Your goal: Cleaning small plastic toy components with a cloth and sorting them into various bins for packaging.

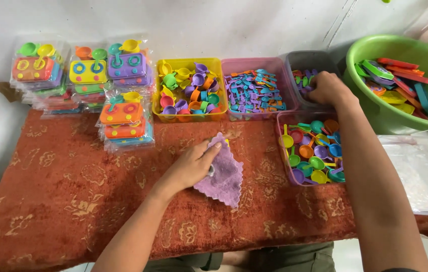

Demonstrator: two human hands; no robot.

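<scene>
Our left hand (193,163) lies nearest, fingers curled over a purple cloth (222,174) on the red mat (73,201), pinning it flat; we judge that a firm press keeps it from sliding. Our right hand (327,88) dips into the grey bin (310,63). We cannot tell whether its fingers hold a piece, since knuckles hide them. Stacked toy packs (123,118) sit far left.

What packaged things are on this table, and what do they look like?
Clear packs of toy stoves: stacked at the far left; orange, yellow and purple stoves with small pans on top.
Clear plastic bags: flat pile at the right edge, beside the pink bin.
No labels, signs or screens show.
</scene>
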